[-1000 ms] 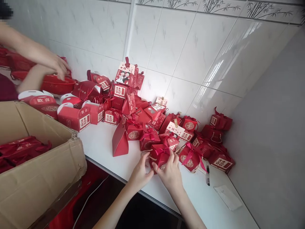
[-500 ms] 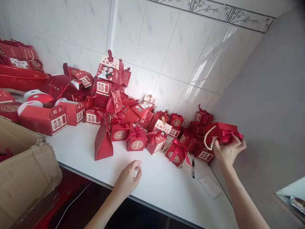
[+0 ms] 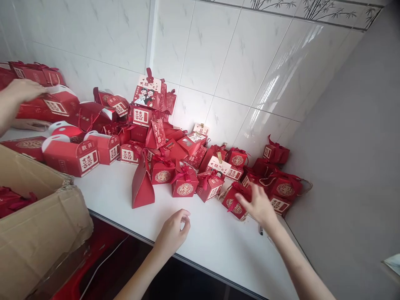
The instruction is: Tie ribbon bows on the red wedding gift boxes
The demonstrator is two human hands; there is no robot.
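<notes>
My right hand is open, thumb and fingers spread, over a red gift box with a ribbon bow; whether it touches the box I cannot tell. To its right, a red gift box with a rope handle rests on another box against the wall. My left hand hovers near the table's front edge, fingers curled towards the thumb, nothing visible in them. In front of it stand several bow-tied gift boxes and a tall red wedge-shaped box.
Another person's hand touches a red box at far left; a second hand lies below. A cardboard carton stands at front left. Gift boxes pile along the tiled wall. A pen lies on the table.
My right hand has let go of the rope-handled gift box on the right-hand stack and moved left. Another person's hands have appeared at left with a box. My left hand stays curled.
</notes>
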